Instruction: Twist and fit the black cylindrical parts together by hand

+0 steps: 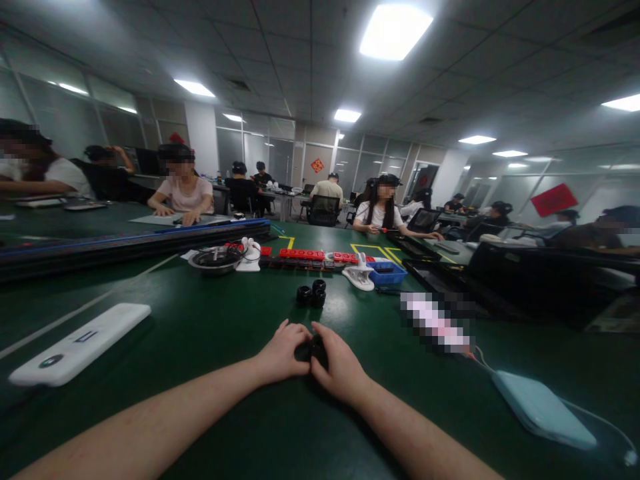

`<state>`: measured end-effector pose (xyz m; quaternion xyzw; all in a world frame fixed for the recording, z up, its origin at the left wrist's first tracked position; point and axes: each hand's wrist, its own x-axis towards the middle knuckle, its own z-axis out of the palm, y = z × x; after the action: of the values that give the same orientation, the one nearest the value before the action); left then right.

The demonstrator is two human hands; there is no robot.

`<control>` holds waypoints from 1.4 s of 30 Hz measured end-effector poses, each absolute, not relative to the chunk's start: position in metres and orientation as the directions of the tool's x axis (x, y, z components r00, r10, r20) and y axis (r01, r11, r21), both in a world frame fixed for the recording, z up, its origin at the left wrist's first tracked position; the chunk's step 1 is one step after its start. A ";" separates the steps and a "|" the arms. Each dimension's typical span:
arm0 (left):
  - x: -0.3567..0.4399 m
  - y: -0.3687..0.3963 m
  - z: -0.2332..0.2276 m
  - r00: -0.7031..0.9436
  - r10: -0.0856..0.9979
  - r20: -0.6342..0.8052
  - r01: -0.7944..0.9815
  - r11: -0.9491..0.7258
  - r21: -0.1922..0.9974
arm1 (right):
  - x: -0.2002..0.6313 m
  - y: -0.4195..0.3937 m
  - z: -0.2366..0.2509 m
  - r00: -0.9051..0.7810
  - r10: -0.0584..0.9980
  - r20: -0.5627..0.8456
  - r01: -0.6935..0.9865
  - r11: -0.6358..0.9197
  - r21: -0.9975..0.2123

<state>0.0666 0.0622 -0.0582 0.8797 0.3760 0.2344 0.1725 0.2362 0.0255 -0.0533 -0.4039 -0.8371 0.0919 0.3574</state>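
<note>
Over the green tabletop, my left hand [283, 352] and my right hand [342, 365] meet at the fingertips. Both are curled around small black round parts [316, 347] that look like toy wheels; the fingers partly cover them, so I cannot tell whether they are joined. Just beyond my hands, a little cluster of similar black wheel-like parts [312, 293] sits on the table, some stacked.
A white box-shaped device [83, 343] lies left, a light-blue power bank [545, 408] with a cable right. Farther back are a round metal dish [214, 260], red blocks [301, 253], a white clip [359, 275] and a blue tray [387, 273]. Several people sit beyond.
</note>
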 end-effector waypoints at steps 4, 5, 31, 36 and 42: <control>0.066 0.064 -0.060 0.612 0.740 0.279 0.591 -0.662 0.460 | 0.239 0.027 -0.053 -0.379 0.757 0.532 0.637 0.631 -0.443; 0.066 0.065 -0.060 0.615 0.739 0.275 0.593 -0.663 0.457 | 0.239 0.028 -0.053 -0.357 0.768 0.532 0.649 0.613 -0.450; 0.068 0.062 -0.056 0.632 0.730 0.260 0.575 -0.667 0.474 | 0.239 0.026 -0.048 -0.341 0.791 0.508 0.580 0.603 -0.548; 0.068 0.061 -0.054 0.639 0.731 0.238 0.569 -0.658 0.492 | 0.241 0.023 -0.044 -0.388 0.778 0.494 0.551 0.626 -0.553; 0.068 0.059 -0.049 0.665 0.722 0.191 0.563 -0.653 0.507 | 0.245 0.026 -0.045 -0.359 0.809 0.465 0.563 0.585 -0.583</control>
<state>0.0682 0.0592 -0.0487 0.8886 0.3614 0.1917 0.2074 0.2452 0.0259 -0.0454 -0.4246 -0.8078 0.1643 0.3744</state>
